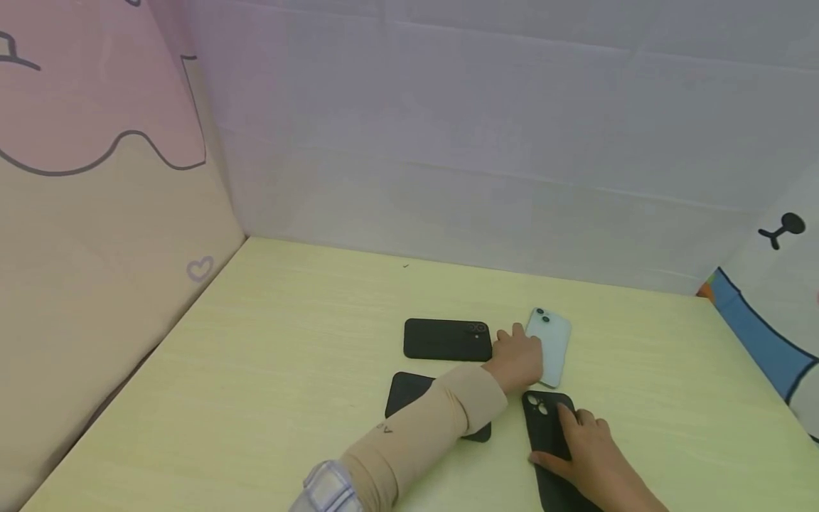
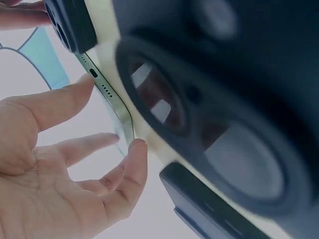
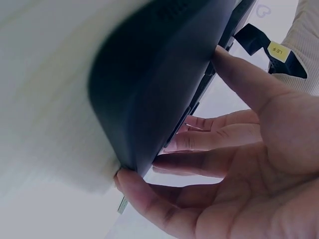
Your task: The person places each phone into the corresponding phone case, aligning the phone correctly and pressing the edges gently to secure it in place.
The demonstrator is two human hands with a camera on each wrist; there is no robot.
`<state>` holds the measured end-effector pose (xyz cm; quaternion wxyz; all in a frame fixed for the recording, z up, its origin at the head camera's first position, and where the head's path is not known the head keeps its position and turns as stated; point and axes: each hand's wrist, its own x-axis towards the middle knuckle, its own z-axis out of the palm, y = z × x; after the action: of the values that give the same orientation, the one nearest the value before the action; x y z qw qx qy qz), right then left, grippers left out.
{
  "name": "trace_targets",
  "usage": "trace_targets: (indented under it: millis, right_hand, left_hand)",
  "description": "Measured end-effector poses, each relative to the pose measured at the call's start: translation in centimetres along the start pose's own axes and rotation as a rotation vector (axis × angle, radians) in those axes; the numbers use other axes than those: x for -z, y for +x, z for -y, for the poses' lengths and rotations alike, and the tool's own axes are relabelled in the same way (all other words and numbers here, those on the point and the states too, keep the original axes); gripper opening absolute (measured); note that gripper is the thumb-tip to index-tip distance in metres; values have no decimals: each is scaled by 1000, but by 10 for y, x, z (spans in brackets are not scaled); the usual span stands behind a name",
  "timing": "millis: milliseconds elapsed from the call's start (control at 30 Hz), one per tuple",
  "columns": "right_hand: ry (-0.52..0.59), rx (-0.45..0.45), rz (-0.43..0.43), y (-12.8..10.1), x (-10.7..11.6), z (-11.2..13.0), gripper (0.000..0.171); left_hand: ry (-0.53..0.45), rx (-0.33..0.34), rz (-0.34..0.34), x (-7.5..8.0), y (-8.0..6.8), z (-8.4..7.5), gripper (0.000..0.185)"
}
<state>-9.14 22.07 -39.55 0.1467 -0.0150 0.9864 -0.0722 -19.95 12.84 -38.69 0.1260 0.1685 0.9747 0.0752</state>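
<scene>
Overhead, the left hand lies with fingers extended against the edge of a pale green phone lying camera-up on the pale yellow table; the right hand curls round a black phone case lying just below it. Two more black cases lie alongside. Left wrist: spread, relaxed fingers touch the phone's thin bottom edge. Right wrist: thumb and fingers clamp the matte, round-cornered case at its sides.

Pale yellow table, white walls
</scene>
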Motion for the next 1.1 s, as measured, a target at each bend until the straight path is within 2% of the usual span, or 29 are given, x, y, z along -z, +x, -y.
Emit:
trace_targets:
  millis: [133, 333, 467, 567, 767, 933, 1100]
  right_hand:
    - [8, -7, 11, 1, 0, 0, 102]
    - [12, 0, 15, 0, 0, -2, 102]
    - [14, -2, 7, 0, -1, -3, 103]
    - [30, -15, 13, 0, -2, -5, 105]
    - [80, -46, 34, -1, -2, -8, 109]
    - [102, -42, 32, -4, -2, -10, 110]
    - [118, -90, 59, -5, 0, -6, 113]
  left_hand:
    - [60, 3, 25, 2, 1, 3, 15]
    - [0, 5, 68, 6, 2, 8, 13]
    - [2, -19, 79, 7, 2, 8, 17]
    - [44, -43, 63, 7, 0, 6, 23]
    - [190, -72, 27, 4, -3, 2, 34]
    - [245, -57, 21, 3, -3, -2, 42]
    - [338, -44, -34, -2, -5, -5, 51]
